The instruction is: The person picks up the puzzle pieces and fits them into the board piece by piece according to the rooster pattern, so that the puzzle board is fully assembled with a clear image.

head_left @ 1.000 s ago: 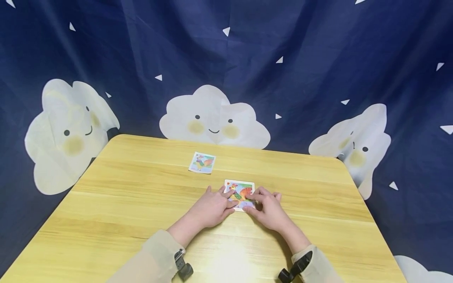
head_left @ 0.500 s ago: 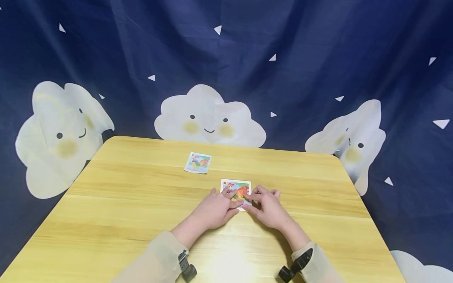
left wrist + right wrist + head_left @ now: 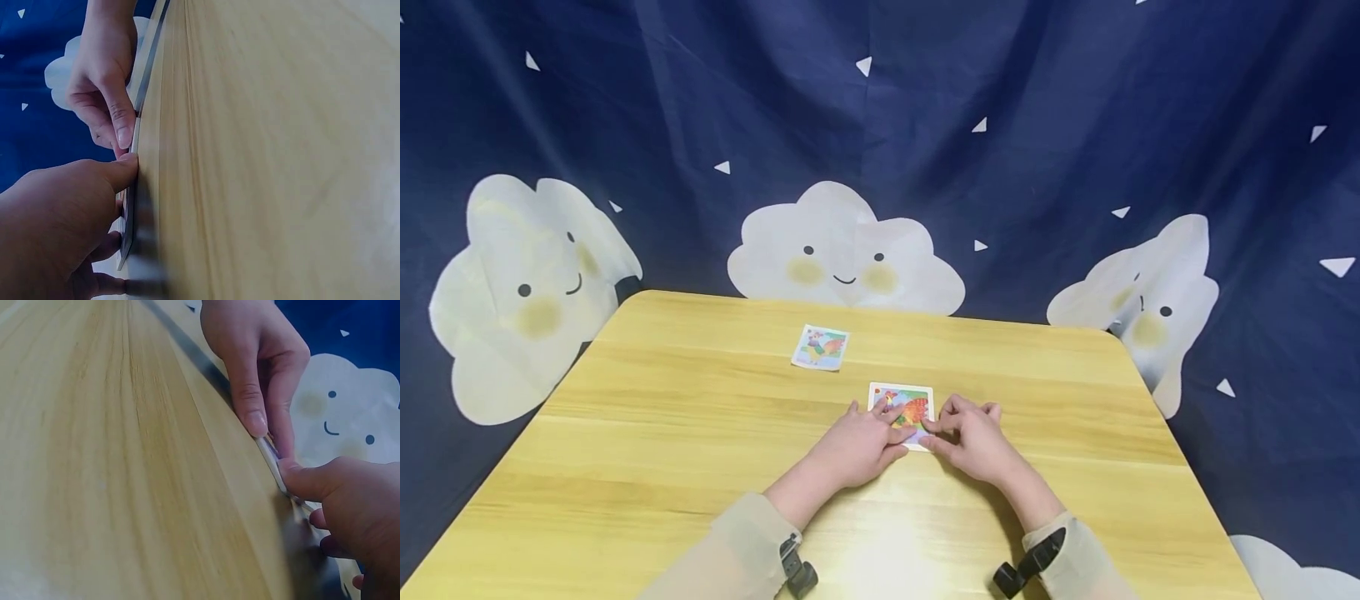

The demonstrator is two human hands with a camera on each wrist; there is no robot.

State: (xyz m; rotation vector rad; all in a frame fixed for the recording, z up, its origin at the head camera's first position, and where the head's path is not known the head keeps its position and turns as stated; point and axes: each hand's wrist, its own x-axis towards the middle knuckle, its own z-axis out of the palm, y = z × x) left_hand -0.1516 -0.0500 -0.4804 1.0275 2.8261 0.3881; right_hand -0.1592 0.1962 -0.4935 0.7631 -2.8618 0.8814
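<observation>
A small square rooster picture board [image 3: 901,395] with a white border lies on the table in the head view. My left hand [image 3: 855,446] rests on its left part with fingers stretched across the picture and the thumb at the near edge. My right hand [image 3: 972,437] pinches the right side near the lower corner, thumb and index finger bent. Both thumbs sit side by side along the thin board edge in the left wrist view, the right hand [image 3: 106,81] beyond the left hand [image 3: 69,212]. Fingers hide part of the rooster.
A paper picture card [image 3: 821,348] with a paler, similar rooster lies farther back and left on the wooden table [image 3: 662,433]. Behind the table's far edge hangs a dark blue curtain [image 3: 925,108] with smiling clouds. Black straps [image 3: 1033,562] circle both wrists.
The view has shifted slightly. My left hand has slid a little right over the picture, while my right hand stays near the board's right side. The card stays where it was.
</observation>
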